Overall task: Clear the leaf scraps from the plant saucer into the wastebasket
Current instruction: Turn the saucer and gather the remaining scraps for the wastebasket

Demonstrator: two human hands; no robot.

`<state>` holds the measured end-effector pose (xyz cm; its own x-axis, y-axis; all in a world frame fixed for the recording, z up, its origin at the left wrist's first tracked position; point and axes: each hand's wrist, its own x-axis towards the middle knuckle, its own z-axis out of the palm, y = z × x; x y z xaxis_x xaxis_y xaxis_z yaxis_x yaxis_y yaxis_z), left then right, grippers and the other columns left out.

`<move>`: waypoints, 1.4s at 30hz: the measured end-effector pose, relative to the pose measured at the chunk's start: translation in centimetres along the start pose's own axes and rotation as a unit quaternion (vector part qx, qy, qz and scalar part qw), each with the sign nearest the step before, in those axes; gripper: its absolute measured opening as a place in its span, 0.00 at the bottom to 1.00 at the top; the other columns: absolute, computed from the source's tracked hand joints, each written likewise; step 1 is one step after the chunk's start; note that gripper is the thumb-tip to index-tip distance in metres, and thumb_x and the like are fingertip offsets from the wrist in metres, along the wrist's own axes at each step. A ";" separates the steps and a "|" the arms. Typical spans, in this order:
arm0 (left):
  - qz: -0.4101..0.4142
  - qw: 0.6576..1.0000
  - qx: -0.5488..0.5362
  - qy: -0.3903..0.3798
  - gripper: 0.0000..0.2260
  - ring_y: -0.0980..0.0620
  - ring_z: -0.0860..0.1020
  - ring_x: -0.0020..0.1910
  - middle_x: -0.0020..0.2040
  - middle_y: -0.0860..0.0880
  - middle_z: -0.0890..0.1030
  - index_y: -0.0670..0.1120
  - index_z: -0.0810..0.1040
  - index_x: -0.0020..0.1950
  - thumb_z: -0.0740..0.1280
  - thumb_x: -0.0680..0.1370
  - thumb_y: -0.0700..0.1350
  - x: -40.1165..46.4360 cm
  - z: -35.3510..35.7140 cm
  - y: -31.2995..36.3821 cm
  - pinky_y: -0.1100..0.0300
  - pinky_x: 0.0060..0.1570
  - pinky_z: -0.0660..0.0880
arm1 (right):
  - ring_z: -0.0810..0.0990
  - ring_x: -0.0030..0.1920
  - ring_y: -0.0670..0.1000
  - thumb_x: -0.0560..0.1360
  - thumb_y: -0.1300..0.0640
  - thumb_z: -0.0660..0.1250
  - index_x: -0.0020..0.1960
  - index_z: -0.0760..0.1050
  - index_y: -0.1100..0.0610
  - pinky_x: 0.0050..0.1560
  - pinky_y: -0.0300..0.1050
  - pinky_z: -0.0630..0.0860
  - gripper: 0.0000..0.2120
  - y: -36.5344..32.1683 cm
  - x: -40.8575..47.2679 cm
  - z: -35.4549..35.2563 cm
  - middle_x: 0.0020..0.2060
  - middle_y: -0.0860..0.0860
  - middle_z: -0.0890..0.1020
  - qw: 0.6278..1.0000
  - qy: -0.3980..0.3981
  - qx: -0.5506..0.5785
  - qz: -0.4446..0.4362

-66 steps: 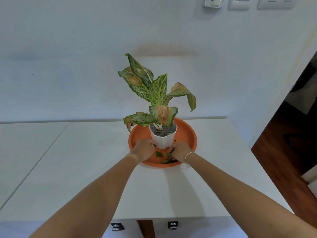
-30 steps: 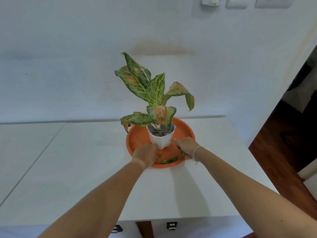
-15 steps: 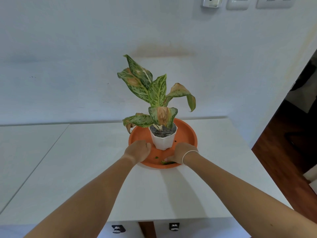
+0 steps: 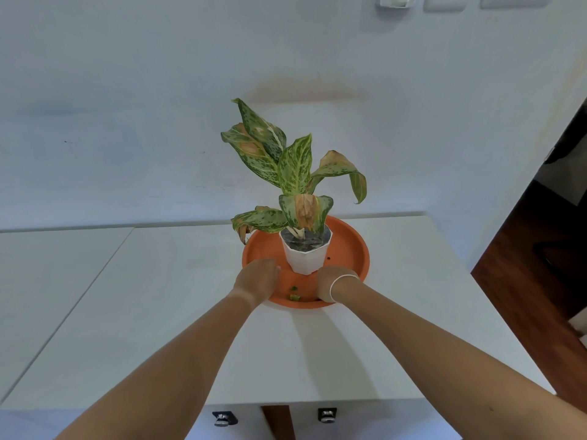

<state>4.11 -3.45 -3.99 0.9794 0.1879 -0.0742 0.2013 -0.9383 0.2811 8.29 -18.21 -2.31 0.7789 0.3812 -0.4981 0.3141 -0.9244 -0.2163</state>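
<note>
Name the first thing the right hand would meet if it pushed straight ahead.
Probably the white plant pot: the right hand sits just before its base on the orange saucer, though depth is unclear.

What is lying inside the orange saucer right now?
The white pot with its plant, a few green leaf scraps near the front rim, and a dark speck. Both hands cover parts of the saucer; anything beneath them is hidden.

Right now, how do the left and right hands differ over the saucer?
The left hand sits at the orange saucer's left rim, bare-wristed; the right hand sits front-right beside the white pot, with a thin white band on its wrist. Both are knuckles-up, flanking the green leaf scraps; neither hand's grip is visible.
</note>
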 end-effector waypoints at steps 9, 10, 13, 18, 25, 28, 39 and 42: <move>0.030 0.999 0.013 -0.039 0.15 0.45 0.80 0.50 0.52 0.42 0.82 0.41 0.77 0.53 0.53 0.82 0.45 -0.4 -0.1 0.5 0.56 0.48 0.75 | 0.67 0.30 0.49 0.72 0.56 0.61 0.37 0.68 0.55 0.26 0.38 0.66 0.06 3.3 -0.5 -1.6 0.31 0.51 0.69 0.953 -0.016 0.298 0.045; 0.033 0.998 0.024 -0.043 0.15 0.45 0.80 0.50 0.52 0.43 0.82 0.41 0.78 0.52 0.53 0.81 0.45 -0.5 -0.1 0.6 0.56 0.48 0.75 | 0.67 0.29 0.49 0.72 0.55 0.62 0.38 0.68 0.56 0.24 0.38 0.64 0.06 3.6 -0.7 -1.8 0.31 0.51 0.69 0.942 -0.013 0.330 0.055; 0.054 0.994 0.062 -0.068 0.15 0.45 0.80 0.49 0.51 0.43 0.83 0.42 0.79 0.50 0.54 0.81 0.45 -0.5 0.1 0.8 0.57 0.47 0.75 | 0.62 0.26 0.49 0.71 0.57 0.64 0.32 0.65 0.56 0.21 0.36 0.58 0.11 4.1 -0.7 -1.9 0.29 0.51 0.66 0.934 -0.023 0.352 0.056; 0.084 0.992 0.059 -0.072 0.12 0.46 0.80 0.46 0.48 0.44 0.83 0.42 0.81 0.47 0.58 0.79 0.43 -0.3 0.4 1.5 0.58 0.42 0.72 | 0.64 0.26 0.48 0.73 0.53 0.67 0.29 0.61 0.55 0.27 0.38 0.62 0.19 3.3 -0.5 -1.3 0.26 0.51 0.66 0.988 0.012 0.152 0.000; 0.107 0.991 0.033 -0.069 0.10 0.51 0.72 0.37 0.45 0.43 0.83 0.41 0.80 0.43 0.60 0.78 0.42 -0.8 0.3 1.8 0.63 0.35 0.65 | 0.79 0.44 0.52 0.70 0.45 0.69 0.50 0.76 0.58 0.38 0.40 0.72 0.17 2.1 -0.3 0.1 0.42 0.53 0.81 0.998 0.064 0.021 -0.013; 0.107 0.991 0.018 -0.082 0.12 0.51 0.73 0.37 0.42 0.42 0.82 0.40 0.80 0.42 0.60 0.78 0.44 -0.9 0.1 1.6 0.61 0.36 0.65 | 0.80 0.52 0.55 0.70 0.42 0.68 0.61 0.74 0.58 0.45 0.43 0.73 0.26 1.9 -0.2 0.7 0.54 0.54 0.81 0.996 0.087 -0.005 -0.017; 0.054 0.997 -0.016 -0.060 0.08 0.43 0.80 0.47 0.45 0.40 0.84 0.39 0.81 0.42 0.67 0.74 0.43 -1.1 0.6 2.2 0.57 0.40 0.71 | 0.79 0.51 0.55 0.77 0.60 0.59 0.62 0.73 0.62 0.45 0.42 0.70 0.15 1.1 0.2 0.9 0.56 0.58 0.80 0.995 0.092 -0.039 0.001; 0.052 0.997 -0.012 -0.053 0.09 0.42 0.80 0.47 0.46 0.39 0.83 0.38 0.81 0.43 0.63 0.76 0.41 -1.3 0.9 2.6 0.55 0.45 0.75 | 0.80 0.53 0.56 0.77 0.60 0.60 0.62 0.74 0.61 0.47 0.43 0.73 0.15 1.2 0.6 1.0 0.55 0.58 0.81 0.995 0.081 -0.056 -0.019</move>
<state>3.36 -6.40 -3.99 0.9878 0.0568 -0.1447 0.1003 -0.9439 0.3145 8.59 -19.04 -3.73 0.8400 0.4166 -0.3477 0.3960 -0.9087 -0.1321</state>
